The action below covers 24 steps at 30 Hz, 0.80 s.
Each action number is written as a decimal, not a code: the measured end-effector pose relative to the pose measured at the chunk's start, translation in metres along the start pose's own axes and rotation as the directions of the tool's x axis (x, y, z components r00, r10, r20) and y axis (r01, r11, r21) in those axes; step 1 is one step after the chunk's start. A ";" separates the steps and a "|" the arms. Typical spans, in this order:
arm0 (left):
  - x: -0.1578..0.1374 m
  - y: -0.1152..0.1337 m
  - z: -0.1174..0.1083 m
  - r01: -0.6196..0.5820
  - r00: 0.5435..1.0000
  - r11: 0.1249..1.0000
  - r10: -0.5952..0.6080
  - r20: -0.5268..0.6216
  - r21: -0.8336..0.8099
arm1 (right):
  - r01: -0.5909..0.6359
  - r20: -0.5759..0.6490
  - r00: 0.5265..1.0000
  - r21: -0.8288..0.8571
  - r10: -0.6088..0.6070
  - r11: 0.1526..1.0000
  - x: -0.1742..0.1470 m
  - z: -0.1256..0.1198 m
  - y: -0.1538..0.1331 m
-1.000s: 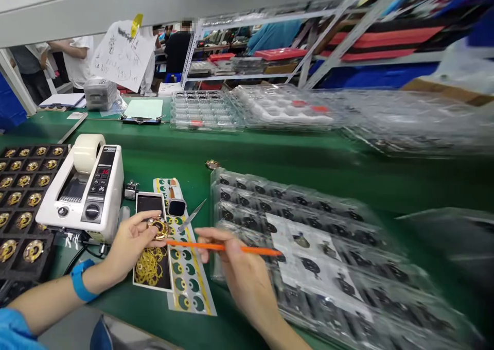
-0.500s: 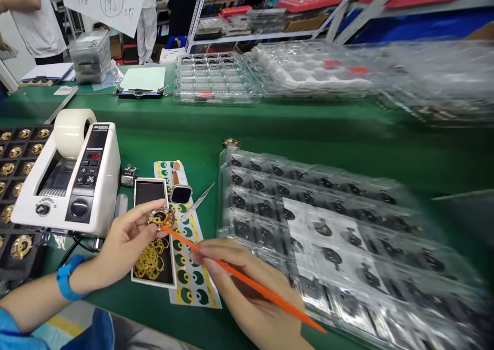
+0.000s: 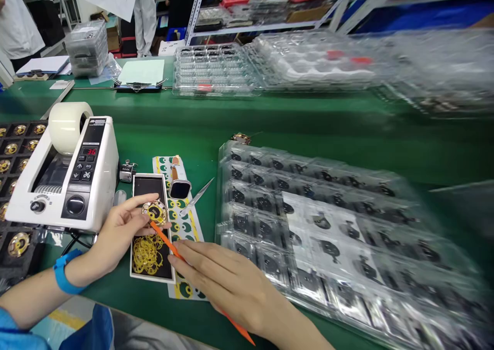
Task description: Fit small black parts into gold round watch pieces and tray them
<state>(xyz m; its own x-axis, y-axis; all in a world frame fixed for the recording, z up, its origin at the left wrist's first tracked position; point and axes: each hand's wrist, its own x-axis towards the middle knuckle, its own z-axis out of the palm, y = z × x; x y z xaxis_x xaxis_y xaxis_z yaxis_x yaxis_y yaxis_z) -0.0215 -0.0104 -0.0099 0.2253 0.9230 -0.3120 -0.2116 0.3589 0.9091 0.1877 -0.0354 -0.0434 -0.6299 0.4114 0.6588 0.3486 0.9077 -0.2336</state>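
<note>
Two fingertips of your left hand (image 3: 116, 231) are all that pinch the gold disc (image 3: 155, 212), which sits in the air just above the black tray (image 3: 144, 188). Your right hand (image 3: 224, 283) is closed narrowly around the orange stick (image 3: 164, 239), its tip touching the disc's lower edge. That thin pinch looks like the weak spot: push the stick too hard or off-centre and the disc can twist out and drop onto the yellow rings (image 3: 146, 255) in the tray, scattering them. A slipping tip could also scrape the disc's face or jab your left fingers. The sticker strip (image 3: 184, 226) lies just beside the tray, and your right palm hovers over its near end, so a resting hand may lift or crease stickers. The tweezers (image 3: 196, 199) point toward the disc from nearby; a sweep of the stick could knock them.
</note>
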 end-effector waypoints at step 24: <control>0.002 -0.008 0.005 0.054 0.994 0.986 -0.039 0.099 -0.159 | -0.003 -0.076 0.997 -0.167 -0.010 0.986 0.007 0.006 -0.001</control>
<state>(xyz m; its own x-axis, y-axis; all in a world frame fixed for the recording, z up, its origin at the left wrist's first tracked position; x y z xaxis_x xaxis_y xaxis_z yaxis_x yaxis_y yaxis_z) -0.0146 -0.0121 -0.0165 0.3268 0.8901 -0.3178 -0.3472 0.4258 0.8356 0.1788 -0.0333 -0.0422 -0.5788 0.3953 0.7133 0.4618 0.8798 -0.1128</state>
